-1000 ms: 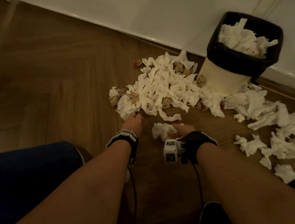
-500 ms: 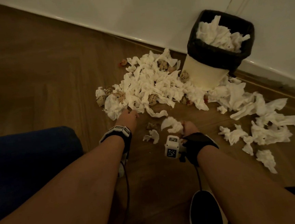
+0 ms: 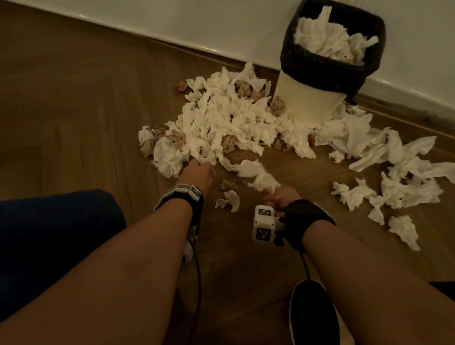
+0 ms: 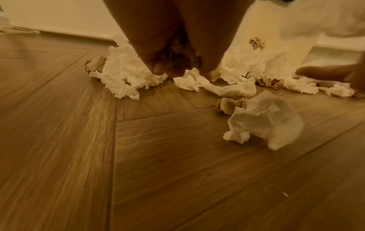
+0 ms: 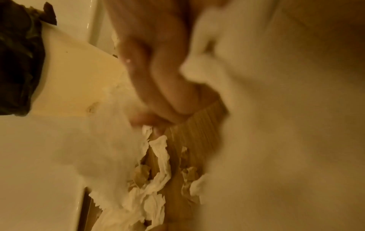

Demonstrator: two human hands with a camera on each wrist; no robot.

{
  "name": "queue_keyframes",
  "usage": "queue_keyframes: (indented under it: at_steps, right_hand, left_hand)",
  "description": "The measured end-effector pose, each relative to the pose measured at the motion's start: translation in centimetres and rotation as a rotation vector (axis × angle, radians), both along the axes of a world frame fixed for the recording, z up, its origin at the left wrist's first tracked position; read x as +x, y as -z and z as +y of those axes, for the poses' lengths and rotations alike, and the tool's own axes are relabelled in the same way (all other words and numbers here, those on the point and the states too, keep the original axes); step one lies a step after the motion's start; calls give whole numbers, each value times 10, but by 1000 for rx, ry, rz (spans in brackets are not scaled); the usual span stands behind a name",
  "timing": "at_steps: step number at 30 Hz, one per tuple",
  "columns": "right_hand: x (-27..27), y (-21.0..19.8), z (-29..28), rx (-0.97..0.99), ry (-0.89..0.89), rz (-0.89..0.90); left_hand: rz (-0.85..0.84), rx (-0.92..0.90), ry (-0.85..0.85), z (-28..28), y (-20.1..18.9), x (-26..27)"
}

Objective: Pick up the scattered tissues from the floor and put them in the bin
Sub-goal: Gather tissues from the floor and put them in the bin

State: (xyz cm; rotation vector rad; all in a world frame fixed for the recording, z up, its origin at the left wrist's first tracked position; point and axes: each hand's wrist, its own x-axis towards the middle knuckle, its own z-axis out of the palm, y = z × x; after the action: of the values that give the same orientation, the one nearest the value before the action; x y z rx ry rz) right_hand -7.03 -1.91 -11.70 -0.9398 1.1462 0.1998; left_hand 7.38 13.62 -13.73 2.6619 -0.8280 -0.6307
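A big pile of white tissues [image 3: 229, 117] mixed with brown crumpled balls lies on the wooden floor in front of the bin [image 3: 305, 102], a cream tub with a black liner that holds several tissues [image 3: 330, 39]. My left hand [image 3: 201, 169] is at the pile's near edge. In the left wrist view its fingers [image 4: 156, 68] curl round a brownish crumpled wad [image 4: 177, 56]. My right hand [image 3: 280, 195] grips a white tissue [image 3: 260, 177] raised off the floor, a strip trailing back to the pile. The right wrist view is blurred and shows fingers [image 5: 168, 93] curled in white tissue.
More white tissues [image 3: 399, 171] are strewn to the right of the bin along the skirting board [image 3: 406, 96]. A small tissue [image 3: 230, 199] and a brown ball [image 3: 227, 184] lie between my hands. My dark shoe [image 3: 313, 319] and blue-clad knee [image 3: 34, 244] are close below.
My right hand has taken hold of a white tissue and raised it, leaving a small tissue and a brown ball on the floor. My left hand stays at the pile's edge.
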Motion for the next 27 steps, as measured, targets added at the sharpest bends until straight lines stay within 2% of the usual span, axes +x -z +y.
queue_keyframes:
  at_steps: [2, 3, 6, 10, 12, 13, 15, 16, 18, 20, 25, 27]
  right_hand:
    - [-1, 6, -4, 42, 109, -17]
    - [1, 2, -3, 12, 79, 1]
    - [3, -4, -4, -164, -181, 161]
    - [-2, -3, 3, -393, -375, 215]
    - [-2, -3, 8, -463, -541, 242]
    - [-2, -2, 11, -429, -604, 257]
    - [0, 3, 15, -440, -629, 147]
    - [2, 5, 18, -488, -633, 151]
    - [7, 10, 24, -637, -871, 163]
    - [12, 15, 30, -702, -1034, 178]
    - [11, 30, 37, -641, -1174, 42]
    - [11, 36, 41, -725, -1243, 50]
  left_hand:
    - [2, -9, 4, -1, 0, 0]
    - [2, -12, 6, -1, 0, 0]
    - [-2, -6, 16, -3, -3, 0]
    - [22, -12, 27, -3, -8, 1]
    - [15, -14, 29, -3, -11, 2]
    - [11, -18, 26, -4, -11, 2]
    - [6, -26, 19, -4, -13, 3]
    - [4, -30, 18, -4, -13, 4]
    - [6, -37, 18, -2, -11, 4]
    - [14, -35, 20, 1, -9, 5]
    - [22, -4, 22, 9, -3, 6]
    - [24, 14, 17, 13, -1, 6]
